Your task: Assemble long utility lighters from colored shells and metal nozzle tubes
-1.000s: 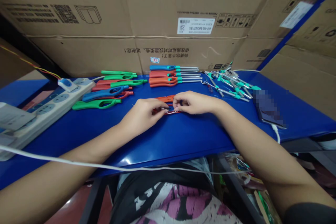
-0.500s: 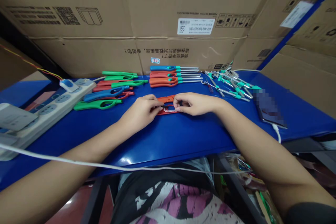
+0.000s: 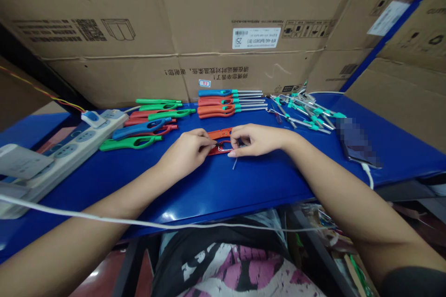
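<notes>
Two orange-red lighter casing halves [image 3: 220, 134] lie between my hands on the blue table. My left hand [image 3: 190, 149] is closed, thumb and fingertips pinched at the left end of the nearer half. A thin white wire [image 3: 225, 149] runs across that half toward my right hand [image 3: 254, 140]. The right fingers are curled in a pinch over the casing's right end, on the wire. A thin pale strand [image 3: 234, 164] sticks out below the right fingertips. My fingers cover both ends of the casing and any small parts there.
Green, red and blue lighter casings [image 3: 139, 128] lie at left beside a white power strip [image 3: 80, 141]. Assembled lighters [image 3: 218, 110] line the back. Metal lighter tubes with teal ends [image 3: 310, 111] are heaped right, near a phone [image 3: 357, 144]. A white cable [image 3: 156, 223] crosses in front.
My left fingertips have shifted slightly left. My right hand has dipped a little, and a pale strand now shows below it. The view has tilted slightly.
</notes>
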`<state>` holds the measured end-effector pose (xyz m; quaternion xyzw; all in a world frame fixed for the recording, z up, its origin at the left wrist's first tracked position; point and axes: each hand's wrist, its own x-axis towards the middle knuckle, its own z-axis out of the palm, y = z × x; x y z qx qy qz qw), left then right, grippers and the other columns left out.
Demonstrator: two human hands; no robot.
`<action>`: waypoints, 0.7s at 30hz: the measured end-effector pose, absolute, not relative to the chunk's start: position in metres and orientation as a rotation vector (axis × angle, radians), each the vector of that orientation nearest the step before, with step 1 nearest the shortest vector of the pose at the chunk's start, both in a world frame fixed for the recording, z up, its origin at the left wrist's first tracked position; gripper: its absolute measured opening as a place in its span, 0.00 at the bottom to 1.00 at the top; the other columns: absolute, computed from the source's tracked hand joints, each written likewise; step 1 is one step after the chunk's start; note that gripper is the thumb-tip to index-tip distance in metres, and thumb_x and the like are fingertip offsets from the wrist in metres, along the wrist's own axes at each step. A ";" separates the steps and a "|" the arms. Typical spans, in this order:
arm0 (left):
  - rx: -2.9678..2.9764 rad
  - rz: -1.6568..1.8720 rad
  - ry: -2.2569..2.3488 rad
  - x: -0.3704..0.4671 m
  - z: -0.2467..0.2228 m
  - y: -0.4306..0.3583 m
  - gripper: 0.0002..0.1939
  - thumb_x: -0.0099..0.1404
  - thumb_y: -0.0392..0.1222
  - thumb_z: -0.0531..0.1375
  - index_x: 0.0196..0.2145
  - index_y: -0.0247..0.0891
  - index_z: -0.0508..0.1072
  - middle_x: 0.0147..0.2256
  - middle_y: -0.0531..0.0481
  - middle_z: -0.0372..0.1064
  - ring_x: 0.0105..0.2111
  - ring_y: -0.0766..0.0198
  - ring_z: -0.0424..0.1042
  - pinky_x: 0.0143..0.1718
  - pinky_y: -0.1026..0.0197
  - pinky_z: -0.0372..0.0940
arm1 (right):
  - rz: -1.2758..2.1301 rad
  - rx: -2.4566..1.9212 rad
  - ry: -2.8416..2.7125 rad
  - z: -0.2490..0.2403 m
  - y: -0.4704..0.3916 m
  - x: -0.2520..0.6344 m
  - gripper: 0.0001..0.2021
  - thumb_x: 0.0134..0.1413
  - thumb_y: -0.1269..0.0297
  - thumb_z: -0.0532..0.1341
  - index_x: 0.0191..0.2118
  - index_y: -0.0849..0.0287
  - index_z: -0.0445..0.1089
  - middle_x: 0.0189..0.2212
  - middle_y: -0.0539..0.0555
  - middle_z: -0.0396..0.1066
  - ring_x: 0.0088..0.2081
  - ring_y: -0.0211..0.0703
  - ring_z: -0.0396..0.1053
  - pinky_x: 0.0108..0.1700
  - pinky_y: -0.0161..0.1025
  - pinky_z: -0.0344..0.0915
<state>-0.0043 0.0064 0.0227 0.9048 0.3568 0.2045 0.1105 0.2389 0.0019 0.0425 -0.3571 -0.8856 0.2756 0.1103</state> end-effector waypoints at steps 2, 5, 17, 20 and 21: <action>2.780 0.498 1.058 -0.006 0.026 0.003 0.12 0.69 0.34 0.56 0.40 0.39 0.82 0.39 0.46 0.74 0.39 0.59 0.74 0.40 0.59 0.68 | 0.805 -1.059 -2.604 0.043 0.002 0.238 0.16 0.57 0.51 0.64 0.31 0.60 0.70 0.32 0.50 0.66 0.29 0.34 0.58 0.33 0.34 0.57; 2.951 0.355 1.086 -0.007 0.030 -0.004 0.15 0.71 0.37 0.53 0.40 0.39 0.81 0.40 0.44 0.72 0.40 0.56 0.73 0.38 0.57 0.68 | 0.791 -1.055 -2.609 0.042 0.002 0.237 0.15 0.57 0.52 0.64 0.31 0.61 0.69 0.31 0.50 0.66 0.29 0.34 0.58 0.32 0.34 0.57; 2.897 0.368 1.087 -0.005 0.031 -0.008 0.12 0.69 0.41 0.58 0.45 0.39 0.80 0.40 0.43 0.73 0.42 0.53 0.69 0.46 0.52 0.67 | 0.774 -1.030 -2.602 0.040 0.002 0.237 0.14 0.58 0.54 0.64 0.30 0.60 0.68 0.30 0.50 0.66 0.29 0.35 0.58 0.32 0.34 0.57; 2.784 0.414 1.067 -0.007 0.029 -0.002 0.11 0.69 0.41 0.59 0.44 0.39 0.81 0.40 0.45 0.74 0.41 0.55 0.70 0.46 0.54 0.67 | 0.773 -1.027 -2.602 0.038 0.003 0.238 0.14 0.57 0.54 0.63 0.30 0.60 0.68 0.31 0.50 0.66 0.29 0.35 0.58 0.32 0.34 0.56; 2.760 0.423 1.063 -0.007 0.029 -0.001 0.11 0.69 0.42 0.59 0.44 0.39 0.81 0.40 0.44 0.75 0.41 0.56 0.70 0.46 0.54 0.67 | 0.774 -1.027 -2.603 0.038 0.004 0.238 0.14 0.57 0.53 0.63 0.30 0.60 0.68 0.31 0.50 0.66 0.29 0.35 0.58 0.32 0.34 0.56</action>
